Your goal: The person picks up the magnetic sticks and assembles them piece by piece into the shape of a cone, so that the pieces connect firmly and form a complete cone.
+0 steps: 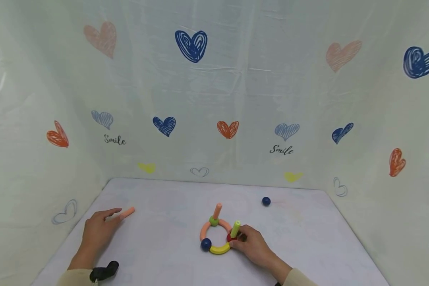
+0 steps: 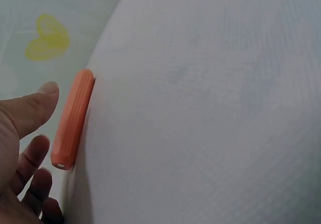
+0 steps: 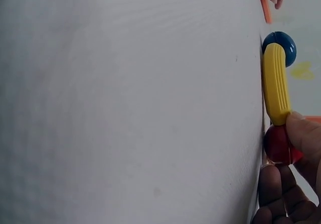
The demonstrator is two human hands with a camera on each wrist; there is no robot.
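Note:
On the table a ring of toy pieces joins a green ball (image 1: 213, 221), a blue ball (image 1: 206, 244) and a red ball (image 3: 279, 144) through two orange curved sticks (image 1: 204, 230) and a yellow curved stick (image 3: 276, 85). Upright on the green ball stands an orange stick (image 1: 217, 211); a light green stick (image 1: 235, 229) rises from the red ball. My right hand (image 1: 252, 245) grips the red ball, its thumb at the yellow stick's end. At the left, my left hand (image 1: 100, 232) is beside a loose orange stick (image 2: 73, 119), thumb and fingers apart from it.
A loose dark blue ball (image 1: 266, 201) lies toward the back right of the white table (image 1: 164, 222). Behind the table and along its sides hangs a pale curtain (image 1: 214, 91) printed with hearts. A black strap (image 1: 104, 271) is on the left wrist.

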